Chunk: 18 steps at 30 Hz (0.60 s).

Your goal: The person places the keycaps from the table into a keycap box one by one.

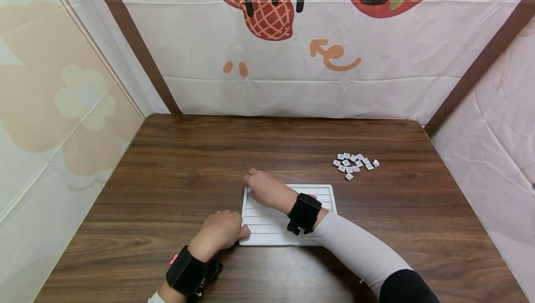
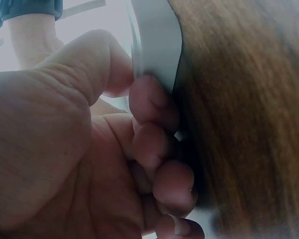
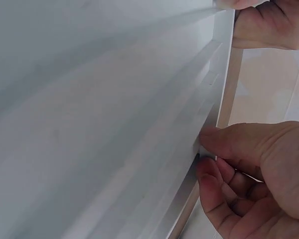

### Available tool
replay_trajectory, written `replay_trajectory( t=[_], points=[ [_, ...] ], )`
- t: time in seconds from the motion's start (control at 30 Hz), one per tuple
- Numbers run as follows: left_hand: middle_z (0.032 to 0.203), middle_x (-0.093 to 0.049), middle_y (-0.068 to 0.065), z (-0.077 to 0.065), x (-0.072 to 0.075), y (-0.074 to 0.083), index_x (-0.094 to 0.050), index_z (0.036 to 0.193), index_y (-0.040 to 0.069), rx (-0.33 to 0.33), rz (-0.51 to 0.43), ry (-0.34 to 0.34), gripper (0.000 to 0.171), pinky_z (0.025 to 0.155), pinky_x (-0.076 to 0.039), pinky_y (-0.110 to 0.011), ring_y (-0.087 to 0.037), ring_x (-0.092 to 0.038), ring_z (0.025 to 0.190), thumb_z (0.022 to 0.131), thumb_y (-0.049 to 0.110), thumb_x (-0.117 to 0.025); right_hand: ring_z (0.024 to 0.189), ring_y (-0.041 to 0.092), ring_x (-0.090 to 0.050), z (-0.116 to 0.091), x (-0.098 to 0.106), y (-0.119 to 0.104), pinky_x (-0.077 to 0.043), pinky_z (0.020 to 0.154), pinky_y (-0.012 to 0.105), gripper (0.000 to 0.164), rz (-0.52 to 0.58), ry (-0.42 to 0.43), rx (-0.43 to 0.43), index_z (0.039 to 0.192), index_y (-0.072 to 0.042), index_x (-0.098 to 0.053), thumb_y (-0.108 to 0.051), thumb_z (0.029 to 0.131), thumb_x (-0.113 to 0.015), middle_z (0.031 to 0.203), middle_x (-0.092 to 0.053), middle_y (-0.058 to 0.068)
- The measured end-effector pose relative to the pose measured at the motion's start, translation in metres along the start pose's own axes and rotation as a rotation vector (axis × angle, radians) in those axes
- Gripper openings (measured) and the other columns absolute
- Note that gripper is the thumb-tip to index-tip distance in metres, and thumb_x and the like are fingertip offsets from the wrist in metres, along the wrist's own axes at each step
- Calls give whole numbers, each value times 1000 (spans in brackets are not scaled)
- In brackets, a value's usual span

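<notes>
A white ridged tray [image 1: 267,228], crossed by several raised bars, lies on the table. My left hand [image 1: 221,229] grips its left edge near the front corner; in the left wrist view the thumb lies on top of the rim and the curled fingertips [image 2: 152,99] press against its side. Reaching across the tray, my right hand [image 1: 267,188] is at the far left corner. In the right wrist view, that hand's thumb and forefinger pinch a small white tile [image 3: 206,152] close to the rim, most of it hidden by the fingertips.
Several small white tiles [image 1: 349,169] lie loose on the wooden table [image 1: 200,154], beyond the tray to the right. A printed cloth [image 1: 284,94] hangs behind the far table edge, with more cloth at both sides. My right forearm covers part of the tray.
</notes>
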<state>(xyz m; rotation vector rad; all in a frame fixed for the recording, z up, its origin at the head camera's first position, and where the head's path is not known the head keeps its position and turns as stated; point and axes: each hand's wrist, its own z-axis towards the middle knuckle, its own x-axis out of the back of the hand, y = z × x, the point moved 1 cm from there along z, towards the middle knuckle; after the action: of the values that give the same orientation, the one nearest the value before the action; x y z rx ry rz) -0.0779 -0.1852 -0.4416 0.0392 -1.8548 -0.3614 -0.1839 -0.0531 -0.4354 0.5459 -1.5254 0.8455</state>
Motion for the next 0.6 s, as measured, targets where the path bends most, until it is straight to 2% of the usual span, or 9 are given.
replay_trajectory(
  t=[0.33,0.6],
  points=[
    [66,-55,-4,1,-1,1,-51,57,11,6,4,-2,30,56,-45,-45,-23,-51,60,82,24,-63,94,18,-65,-4,-1,2,-53,79,28,22,-2,13,9,109,-8,-68,-12,88,-73,105,-61,5],
    [64,-52,-3,0,-1,0,-48,56,12,6,-2,-7,31,54,-43,-42,-22,-48,59,82,22,-62,94,19,-65,-10,2,6,-53,78,29,31,42,1,5,120,-6,-66,-9,89,-70,110,-61,7]
  ],
)
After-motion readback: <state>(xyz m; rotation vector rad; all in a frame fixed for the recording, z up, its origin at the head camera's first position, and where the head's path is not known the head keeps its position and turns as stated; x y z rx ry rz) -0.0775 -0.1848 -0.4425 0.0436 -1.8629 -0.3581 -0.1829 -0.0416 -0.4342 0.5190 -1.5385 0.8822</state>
